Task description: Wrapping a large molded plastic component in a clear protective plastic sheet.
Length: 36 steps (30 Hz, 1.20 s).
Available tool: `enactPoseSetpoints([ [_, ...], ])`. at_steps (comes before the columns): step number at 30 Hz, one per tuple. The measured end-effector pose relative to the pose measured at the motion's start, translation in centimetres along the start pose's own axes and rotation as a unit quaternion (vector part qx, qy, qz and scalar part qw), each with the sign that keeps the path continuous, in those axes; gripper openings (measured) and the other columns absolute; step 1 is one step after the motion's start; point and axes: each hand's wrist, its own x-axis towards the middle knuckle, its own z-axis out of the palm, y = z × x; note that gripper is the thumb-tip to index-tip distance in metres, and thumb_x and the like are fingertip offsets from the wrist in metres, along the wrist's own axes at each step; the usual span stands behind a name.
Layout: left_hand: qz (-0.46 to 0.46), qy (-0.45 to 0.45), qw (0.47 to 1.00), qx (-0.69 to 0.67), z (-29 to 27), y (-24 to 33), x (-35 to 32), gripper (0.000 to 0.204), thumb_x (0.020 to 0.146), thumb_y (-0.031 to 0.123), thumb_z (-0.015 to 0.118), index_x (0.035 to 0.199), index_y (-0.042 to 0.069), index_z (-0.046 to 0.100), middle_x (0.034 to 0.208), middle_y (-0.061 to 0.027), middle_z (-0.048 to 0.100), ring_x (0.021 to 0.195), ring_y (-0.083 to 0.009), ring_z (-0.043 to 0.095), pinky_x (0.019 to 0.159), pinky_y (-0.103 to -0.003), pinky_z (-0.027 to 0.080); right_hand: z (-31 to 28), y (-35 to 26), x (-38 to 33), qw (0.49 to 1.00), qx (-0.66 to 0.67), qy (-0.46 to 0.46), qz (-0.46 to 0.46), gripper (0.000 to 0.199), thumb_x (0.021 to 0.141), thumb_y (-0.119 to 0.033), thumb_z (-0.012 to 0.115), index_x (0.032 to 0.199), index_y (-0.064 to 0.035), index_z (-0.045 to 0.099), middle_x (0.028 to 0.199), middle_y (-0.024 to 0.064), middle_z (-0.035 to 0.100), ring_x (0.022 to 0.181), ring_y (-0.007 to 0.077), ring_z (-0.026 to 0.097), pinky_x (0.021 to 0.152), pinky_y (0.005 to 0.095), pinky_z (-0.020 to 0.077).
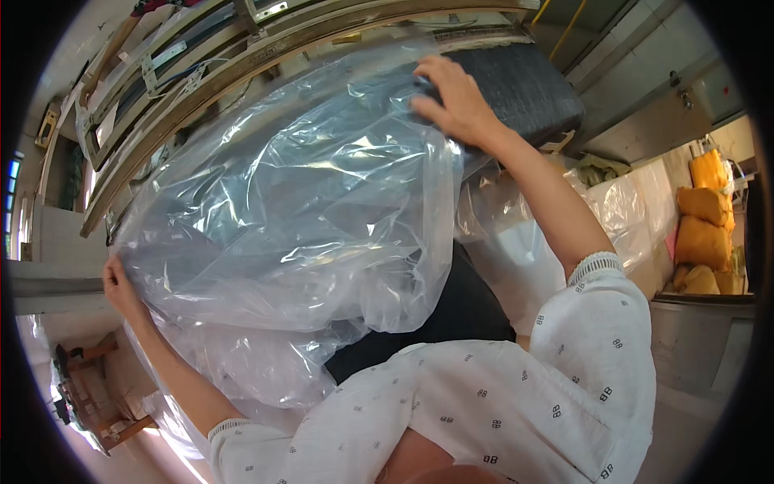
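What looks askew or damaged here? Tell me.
Nothing looks torn or spilled. The clear plastic bag is heavily crumpled and only partly over the dark cushion, held by the left hand and right hand.

A plastic bag lies spread over a cushion, which sticks out of it at the upper right and again at the lower edge. The right hand rests on the bag's top corner, against the cushion; the left hand holds the bag's far left edge. Behind them runs a frame of rails. Stuffed sacks stand well apart at the right.
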Motion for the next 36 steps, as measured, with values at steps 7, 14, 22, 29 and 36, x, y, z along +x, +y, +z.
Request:
enactPoseSetpoints([
  [7, 0.014, -0.111, 0.992, 0.06, -1.3, 1.7, -6.7, 0.027, 0.088, 0.025, 0.056, 0.096, 0.0, 0.062, 0.089, -0.0036, 0.061, 0.081, -0.0111, 0.053, 0.076, -0.023, 0.041, -3.7, -0.7, -6.8, 0.991, -0.086, -0.099, -0.02, 0.044, 0.088, -0.032, 0.046, 0.127, -0.0132, 0.044, 0.136, 0.0057, 0.038, 0.128, 0.0264, 0.03, 0.104, 0.0462, 0.0198],
  [14, 0.066, -0.056, 0.996, 0.025, -1.8, 4.3, -10.7, 0.03, 0.088, 0.023, 0.056, 0.109, 0.002, 0.058, 0.105, -0.009, 0.059, 0.095, -0.0173, 0.055, 0.083, -0.027, 0.042, -4.9, 4.5, -4.5, 0.988, -0.092, -0.105, -0.072, 0.033, 0.087, -0.028, 0.048, 0.114, -0.01, 0.055, 0.12, 0.0109, 0.05, 0.109, 0.0274, 0.047, 0.092, 0.0395, 0.0372],
  [22, 0.122, 0.166, 0.879, 0.43, -18.0, -18.8, -17.7, 0.022, 0.083, 0.026, 0.056, 0.091, 0.007, 0.065, 0.093, -0.0128, 0.063, 0.094, -0.0288, 0.056, 0.082, -0.039, 0.043, -0.9, 5.9, -3.2, 0.986, -0.156, -0.044, -0.043, 0.036, 0.088, -0.028, 0.047, 0.122, -0.015, 0.054, 0.124, 0.0178, 0.047, 0.116, 0.0318, 0.042, 0.098, 0.04, 0.0303],
  [29, -0.096, -0.145, 0.975, 0.141, 3.5, -16.1, -33.6, 0.025, 0.087, 0.019, 0.049, 0.101, 0.001, 0.058, 0.093, -0.0135, 0.063, 0.087, -0.0293, 0.06, 0.078, -0.038, 0.047, -0.4, 10.0, -1.8, 0.981, -0.153, -0.074, -0.092, 0.039, 0.091, -0.03, 0.044, 0.126, -0.0144, 0.05, 0.125, 0.0212, 0.045, 0.111, 0.0362, 0.046, 0.093, 0.0412, 0.0364],
  [36, -0.205, -0.283, 0.902, -0.252, 7.0, -13.2, -34.9, 0.023, 0.085, 0.017, 0.052, 0.099, 0.001, 0.059, 0.085, -0.0111, 0.063, 0.079, -0.0245, 0.061, 0.074, -0.034, 0.048, -0.4, 14.4, -0.3, 0.973, -0.174, -0.139, -0.055, 0.043, 0.092, -0.037, 0.04, 0.13, -0.0169, 0.046, 0.128, 0.0212, 0.042, 0.116, 0.0368, 0.042, 0.094, 0.0411, 0.0358],
])
